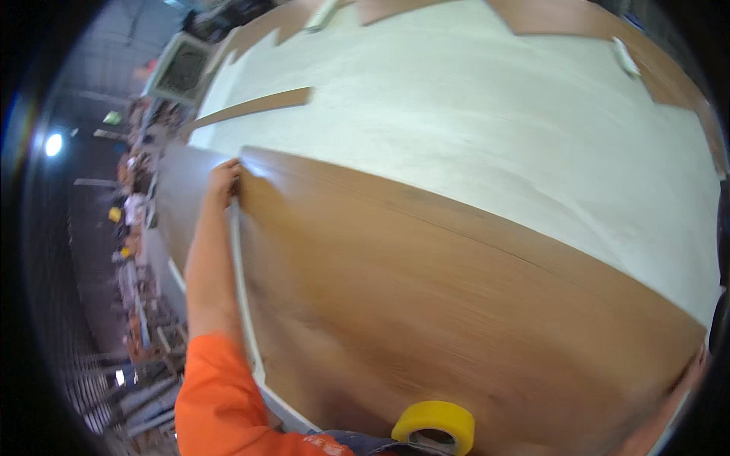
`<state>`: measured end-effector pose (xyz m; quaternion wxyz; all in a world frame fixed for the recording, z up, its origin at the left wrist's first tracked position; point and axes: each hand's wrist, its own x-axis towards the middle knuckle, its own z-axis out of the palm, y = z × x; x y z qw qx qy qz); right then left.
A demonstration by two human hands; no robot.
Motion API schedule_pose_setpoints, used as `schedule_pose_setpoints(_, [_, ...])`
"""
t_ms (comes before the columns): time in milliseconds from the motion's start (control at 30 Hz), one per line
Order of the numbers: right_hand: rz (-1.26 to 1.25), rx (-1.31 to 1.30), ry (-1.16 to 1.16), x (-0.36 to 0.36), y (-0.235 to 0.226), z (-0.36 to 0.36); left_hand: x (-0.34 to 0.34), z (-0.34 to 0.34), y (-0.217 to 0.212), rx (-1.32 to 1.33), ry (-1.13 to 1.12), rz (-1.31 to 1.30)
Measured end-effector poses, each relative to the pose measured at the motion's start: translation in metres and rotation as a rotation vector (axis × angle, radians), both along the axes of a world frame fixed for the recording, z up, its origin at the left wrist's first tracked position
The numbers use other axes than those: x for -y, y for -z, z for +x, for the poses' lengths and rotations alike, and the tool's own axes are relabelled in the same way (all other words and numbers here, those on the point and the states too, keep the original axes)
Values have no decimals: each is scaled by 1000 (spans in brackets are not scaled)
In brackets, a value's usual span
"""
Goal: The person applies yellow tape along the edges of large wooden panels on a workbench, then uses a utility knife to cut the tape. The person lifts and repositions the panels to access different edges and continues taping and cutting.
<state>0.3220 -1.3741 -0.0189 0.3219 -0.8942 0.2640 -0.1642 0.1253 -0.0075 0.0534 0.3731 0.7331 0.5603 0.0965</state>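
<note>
My left hand (224, 180) pinches the far left corner of a large brown wood-look sheet (456, 311), with the fingertips partly hidden at its edge. The sheet lies across the near side of a broad pale whitish surface (456, 121). At the lower right rim, what looks like part of my right hand or forearm (690, 374) is beside the sheet's right end; its fingers cannot be made out. A roll of yellow tape (438, 415) is at the near edge, close to my body.
A narrow brown strip (262, 104) lies on the pale surface beyond my left hand. Brown pieces with stepped edges (563, 19) and two small white rolls or tubes (626, 58) are along the far side. A boxy fan-like unit (182, 70) stands at the far left.
</note>
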Motion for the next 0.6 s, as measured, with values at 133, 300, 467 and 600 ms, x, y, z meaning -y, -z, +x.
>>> schedule_pose_setpoints(133, [141, 6, -44, -91, 29, 74, -91, -111, -11, 223, 160, -286])
schedule_pose_setpoints(300, [-287, -38, -39, -183, -2, 83, -104, -180, -54, 14, -70, -350])
schedule_pose_setpoints(467, [-317, -103, 123, -186, -44, 26, -80, -171, -70, 59, -146, -345])
schedule_pose_setpoints(600, [-345, -18, 116, -212, -30, 12, -53, -201, -91, -292, 39, 208])
